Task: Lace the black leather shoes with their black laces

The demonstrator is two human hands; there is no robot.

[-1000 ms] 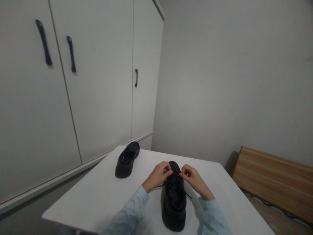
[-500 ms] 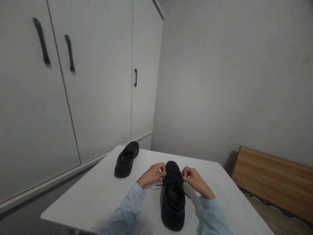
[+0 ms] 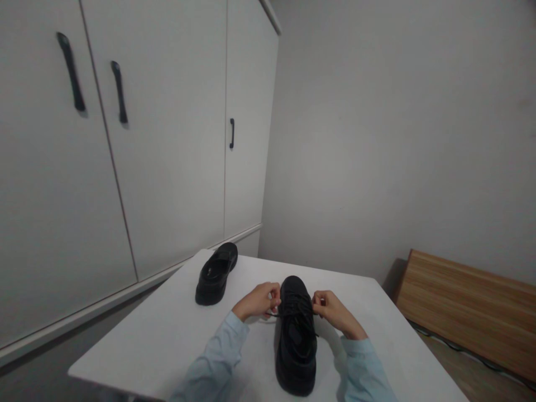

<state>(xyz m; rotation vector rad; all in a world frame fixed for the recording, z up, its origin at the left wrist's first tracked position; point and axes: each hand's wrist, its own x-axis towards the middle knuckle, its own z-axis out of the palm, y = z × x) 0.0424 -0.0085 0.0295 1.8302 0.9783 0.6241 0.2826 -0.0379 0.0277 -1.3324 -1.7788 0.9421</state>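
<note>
Flanking black laced shoe [image 3: 296, 341]: left hand [image 3: 259, 300], right hand [image 3: 334, 310]; fingertips pressed together, can't tell if laces [image 3: 296, 305] are pinched.

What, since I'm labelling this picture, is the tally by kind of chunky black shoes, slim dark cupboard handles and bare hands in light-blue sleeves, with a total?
Chunky black shoes: 2 (one between the hands, one farther left)
Slim dark cupboard handles: 3
Bare hands: 2 (left hand, right hand)
Total: 7
</note>
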